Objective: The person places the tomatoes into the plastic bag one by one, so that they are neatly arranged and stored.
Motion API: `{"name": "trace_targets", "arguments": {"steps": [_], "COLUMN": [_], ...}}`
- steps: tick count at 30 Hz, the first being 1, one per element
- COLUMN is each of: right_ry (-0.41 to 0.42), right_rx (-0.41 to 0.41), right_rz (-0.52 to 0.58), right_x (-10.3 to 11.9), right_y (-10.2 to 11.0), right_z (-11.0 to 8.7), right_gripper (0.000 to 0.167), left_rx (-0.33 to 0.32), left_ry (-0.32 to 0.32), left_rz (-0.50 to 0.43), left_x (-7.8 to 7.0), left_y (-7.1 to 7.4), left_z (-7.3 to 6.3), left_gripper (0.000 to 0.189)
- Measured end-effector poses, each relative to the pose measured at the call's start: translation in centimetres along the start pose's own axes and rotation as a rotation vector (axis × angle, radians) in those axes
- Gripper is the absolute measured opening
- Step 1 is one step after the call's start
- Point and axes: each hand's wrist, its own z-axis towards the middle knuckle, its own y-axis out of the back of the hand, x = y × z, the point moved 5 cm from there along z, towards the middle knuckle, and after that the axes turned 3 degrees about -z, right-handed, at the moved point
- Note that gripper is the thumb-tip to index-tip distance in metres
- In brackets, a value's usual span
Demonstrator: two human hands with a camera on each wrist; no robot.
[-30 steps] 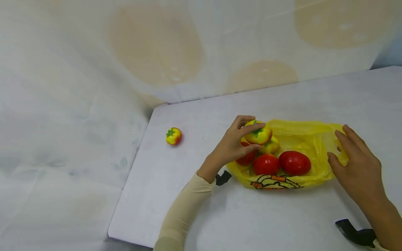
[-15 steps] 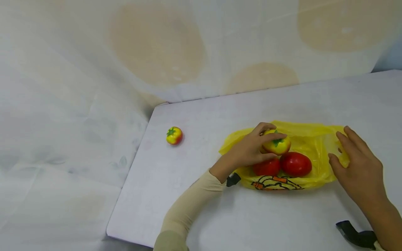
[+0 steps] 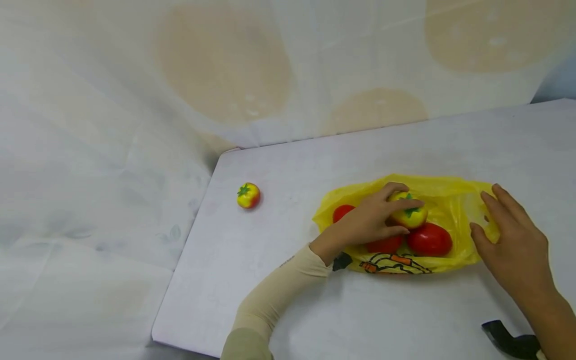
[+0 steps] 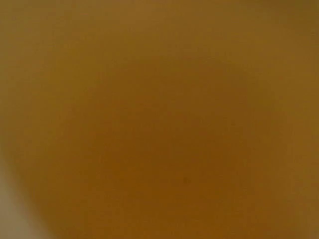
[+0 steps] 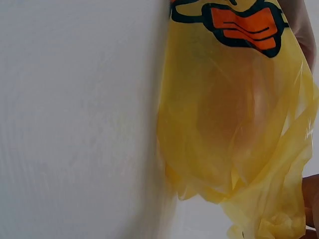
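Note:
In the head view my left hand [image 3: 368, 219] is inside the mouth of a yellow plastic bag [image 3: 443, 184]. It grips a round yellow-and-red fruit with a green star-shaped leaf cap [image 3: 414, 215], thumb on the near side and fingers over the far side. Shiny red fruits lie in the bag: a long one [image 3: 430, 240], another [image 3: 385, 245] under my thumb, and a third [image 3: 343, 212] left of the hand. My right hand [image 3: 515, 240] stays at the bag's right end, touching it with thumb and fingers spread apart. The left wrist view is only an orange-brown blur.
A second yellow-and-red fruit [image 3: 249, 195] with a green cap sits on the white table [image 3: 216, 280] toward the left. A patterned white cloth [image 3: 112, 150] hangs along the table's left and far edges. Black wrist-camera mounts [image 3: 508, 340] show below each hand.
My left hand has carried the yellow-and-red fruit rightward and down into the bag, above the long red fruit. The right hand has barely moved.

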Motion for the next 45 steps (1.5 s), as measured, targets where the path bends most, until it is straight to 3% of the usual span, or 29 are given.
{"name": "trace_targets", "arguments": {"steps": [9, 13, 18, 22, 24, 26, 29, 34, 37, 39, 43, 45], "right_ry": [-0.006, 0.006, 0.011, 0.019, 0.007, -0.005, -0.013, -0.006, 0.003, 0.012, 0.019, 0.011], "right_rx": [0.002, -0.013, -0.009, -0.015, -0.008, -0.002, 0.004, 0.004, 0.004, 0.004, 0.004, 0.011], "right_rz": [-0.010, -0.011, -0.005, -0.007, -0.013, -0.018, -0.019, -0.009, -0.006, -0.006, -0.015, -0.020], "right_x": [-0.1, 0.1, 0.1, 0.2, 0.2, 0.2, 0.2, 0.3, 0.5, 0.5, 0.5, 0.4], "right_y": [0.2, 0.5, 0.4, 0.5, 0.6, 0.7, 0.7, 0.5, 0.4, 0.4, 0.4, 0.5], "right_z": [0.0, -0.2, -0.3, -0.1, -0.1, -0.1, -0.1, -0.2, -0.3, -0.3, -0.3, -0.3], "right_gripper": [0.069, 0.069, 0.070, 0.070, 0.069, 0.068, 0.068, 0.068, 0.068, 0.068, 0.068, 0.068], "left_rx": [0.054, 0.108, 0.196, 0.188, 0.118, 0.008, -0.167, -0.414, -0.552, -0.635, -0.779, -0.819], "left_ry": [0.012, 0.062, 0.153, 0.156, 0.109, 0.046, -0.016, -0.006, 0.052, 0.123, 0.334, 0.442], "left_rz": [0.134, 0.231, 0.274, 0.316, 0.345, 0.353, 0.293, 0.112, 0.052, 0.030, 0.008, -0.011], "left_x": [-0.9, -1.1, -0.9, -1.0, -1.2, -1.3, -1.3, 0.2, 2.4, 4.3, 8.5, 10.4], "left_y": [-0.6, -1.1, -1.9, -1.9, -1.6, -1.1, 0.3, 3.4, 5.2, 6.2, 7.6, 7.9], "left_z": [0.4, 0.5, 0.6, 0.6, 0.6, 0.4, -0.5, -3.9, -6.9, -9.1, -13.4, -15.1], "left_gripper": [0.058, 0.066, 0.072, 0.070, 0.070, 0.065, 0.049, 0.027, 0.023, 0.022, 0.019, 0.017]}}
